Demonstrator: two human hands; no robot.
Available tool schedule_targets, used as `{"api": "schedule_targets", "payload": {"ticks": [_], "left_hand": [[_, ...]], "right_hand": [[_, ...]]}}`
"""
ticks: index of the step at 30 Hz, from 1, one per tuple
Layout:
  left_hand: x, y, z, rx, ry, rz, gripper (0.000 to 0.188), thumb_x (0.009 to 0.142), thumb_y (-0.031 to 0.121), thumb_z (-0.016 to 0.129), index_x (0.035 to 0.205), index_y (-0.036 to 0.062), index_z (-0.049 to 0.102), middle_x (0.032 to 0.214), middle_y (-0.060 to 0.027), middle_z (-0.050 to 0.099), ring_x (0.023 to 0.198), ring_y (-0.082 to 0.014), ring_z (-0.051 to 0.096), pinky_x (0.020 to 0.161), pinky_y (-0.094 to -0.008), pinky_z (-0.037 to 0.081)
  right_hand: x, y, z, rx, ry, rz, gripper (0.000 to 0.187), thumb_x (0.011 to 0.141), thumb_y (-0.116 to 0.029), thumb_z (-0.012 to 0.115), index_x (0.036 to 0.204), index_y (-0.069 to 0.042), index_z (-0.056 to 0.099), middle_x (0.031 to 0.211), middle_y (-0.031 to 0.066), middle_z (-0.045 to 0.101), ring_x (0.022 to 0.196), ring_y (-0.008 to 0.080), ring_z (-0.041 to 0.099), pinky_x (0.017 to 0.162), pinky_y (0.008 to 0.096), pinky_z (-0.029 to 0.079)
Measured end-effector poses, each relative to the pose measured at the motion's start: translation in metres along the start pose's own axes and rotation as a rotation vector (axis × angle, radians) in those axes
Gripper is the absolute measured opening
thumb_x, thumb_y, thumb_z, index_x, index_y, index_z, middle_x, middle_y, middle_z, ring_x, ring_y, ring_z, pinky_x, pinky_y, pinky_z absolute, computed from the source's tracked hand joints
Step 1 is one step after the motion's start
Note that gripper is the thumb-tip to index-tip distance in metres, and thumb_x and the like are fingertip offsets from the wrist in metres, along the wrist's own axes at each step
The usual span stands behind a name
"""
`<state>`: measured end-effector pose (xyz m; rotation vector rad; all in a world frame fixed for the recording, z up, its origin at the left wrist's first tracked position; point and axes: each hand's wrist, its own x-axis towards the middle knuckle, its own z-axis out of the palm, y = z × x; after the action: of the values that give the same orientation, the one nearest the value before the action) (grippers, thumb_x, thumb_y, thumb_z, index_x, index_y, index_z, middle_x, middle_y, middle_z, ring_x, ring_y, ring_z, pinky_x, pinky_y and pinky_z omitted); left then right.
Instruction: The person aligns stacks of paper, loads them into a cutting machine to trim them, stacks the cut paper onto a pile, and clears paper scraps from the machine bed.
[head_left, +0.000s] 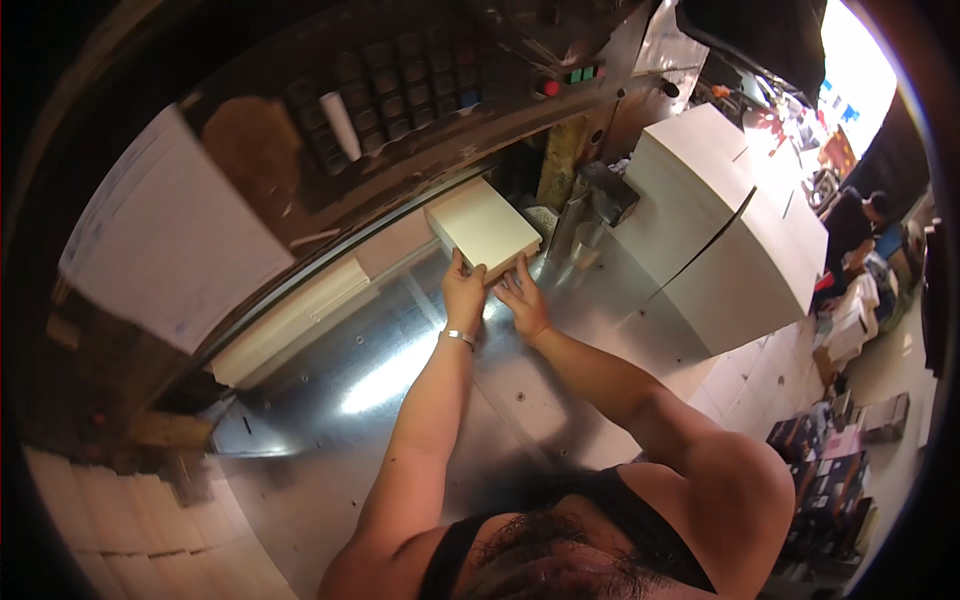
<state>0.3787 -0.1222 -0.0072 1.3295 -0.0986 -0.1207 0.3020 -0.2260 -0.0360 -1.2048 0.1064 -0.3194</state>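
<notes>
Paper stack (485,225) should keep square under even pressure from left hand (465,298) and right hand (526,303), both touching its near side, grip unclear.

Paper block (485,222) at back ctr. of surface (300,500), keypad (415,75) behind; paper pile (720,220) to R; paper strip (290,322) to L; loose sheet (170,235) L of keypad.
</notes>
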Motion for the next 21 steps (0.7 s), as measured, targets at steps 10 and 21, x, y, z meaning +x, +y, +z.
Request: {"api": "schedule_targets", "payload": {"ticks": [10,21], "left_hand": [[0.117,0.016,-0.057,0.088,0.003,-0.054,0.055,0.095,0.004,0.066,0.147,-0.0047,0.053,0.11,-0.0025,0.066,0.084,-0.0093,0.054,0.073,-0.0262,0.045],[0.141,-0.001,-0.042,0.056,0.03,0.009,0.014,0.096,0.007,0.068,0.109,0.0022,0.067,0.089,0.0004,0.063,0.071,-0.0095,0.051,0.066,-0.0277,0.043]], "right_hand": [[0.103,0.018,0.071,0.209,-0.23,-0.05,0.114,0.095,-0.013,0.071,0.16,0.003,-0.021,0.172,0.0218,0.002,0.159,0.025,0.009,0.127,0.0382,0.018],[0.145,0.055,0.055,0.023,-0.213,-0.186,0.125,0.093,-0.04,0.076,0.158,0.011,-0.017,0.168,0.0324,-0.02,0.159,0.0324,-0.014,0.129,0.0454,0.01]]}}
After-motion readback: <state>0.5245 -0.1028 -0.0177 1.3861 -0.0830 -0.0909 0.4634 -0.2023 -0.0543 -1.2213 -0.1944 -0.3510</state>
